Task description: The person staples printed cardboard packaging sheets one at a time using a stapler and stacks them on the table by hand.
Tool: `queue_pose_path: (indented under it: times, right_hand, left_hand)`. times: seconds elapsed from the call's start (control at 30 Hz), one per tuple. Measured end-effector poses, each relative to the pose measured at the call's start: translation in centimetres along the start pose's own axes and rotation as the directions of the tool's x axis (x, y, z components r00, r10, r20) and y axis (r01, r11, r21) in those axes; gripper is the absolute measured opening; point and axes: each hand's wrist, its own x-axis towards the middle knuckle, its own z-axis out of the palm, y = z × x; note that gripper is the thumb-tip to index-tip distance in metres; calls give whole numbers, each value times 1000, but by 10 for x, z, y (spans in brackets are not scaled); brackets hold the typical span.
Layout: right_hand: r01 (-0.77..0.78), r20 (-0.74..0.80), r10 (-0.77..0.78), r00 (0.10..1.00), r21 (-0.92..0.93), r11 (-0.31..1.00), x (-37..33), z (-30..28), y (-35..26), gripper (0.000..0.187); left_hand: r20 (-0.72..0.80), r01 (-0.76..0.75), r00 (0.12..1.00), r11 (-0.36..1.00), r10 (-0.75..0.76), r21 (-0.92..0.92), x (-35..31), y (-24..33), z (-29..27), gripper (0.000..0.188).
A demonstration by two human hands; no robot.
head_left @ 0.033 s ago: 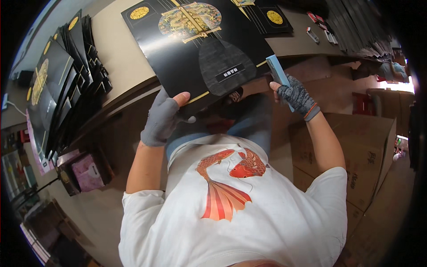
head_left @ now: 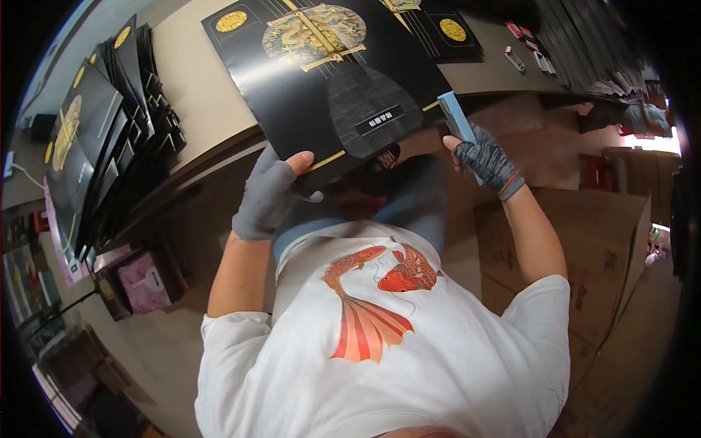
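Observation:
My left hand [head_left: 267, 191], in a grey glove with the thumb tip bare, pinches the near left edge of a large black printed sheet [head_left: 292, 102]. The sheet bears gold and coloured decoration over a dark lute shape and reaches beyond the table's front edge. In a darker knit glove with an orange cuff, my right hand [head_left: 485, 157] is closed round a long light-blue bar-shaped tool [head_left: 456, 115]. The tool stands upright near the sheet's right corner; its exact kind is unclear. Under the sheet, the fingers of my left hand are partly hidden.
Stacked black printed folders [head_left: 109, 139] fan out at the left of the table [head_left: 193, 80]. Another black printed piece [head_left: 453, 40] lies behind the sheet. Small boxes [head_left: 515, 60] and a dark pile [head_left: 584, 51] are at back right. Cardboard cartons [head_left: 562, 241] stand right of me.
The sheet and both hands appear a few pixels farther right and lower. Both grips stay the same.

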Motion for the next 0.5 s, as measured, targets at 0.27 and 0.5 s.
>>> queue_pose_path:
  times: [0.27,0.5]
  right_hand:
    - [-5,5,5,1000,-5,1000,-3,12,-1,32]
    - [124,207,-187,960,284,951,-25,32,8,29]
  left_hand:
    - [-4,-121,993,992,121,48,-2,3,1,59]
    - [-268,-480,696,710,666,516,-56,108,-52,60]
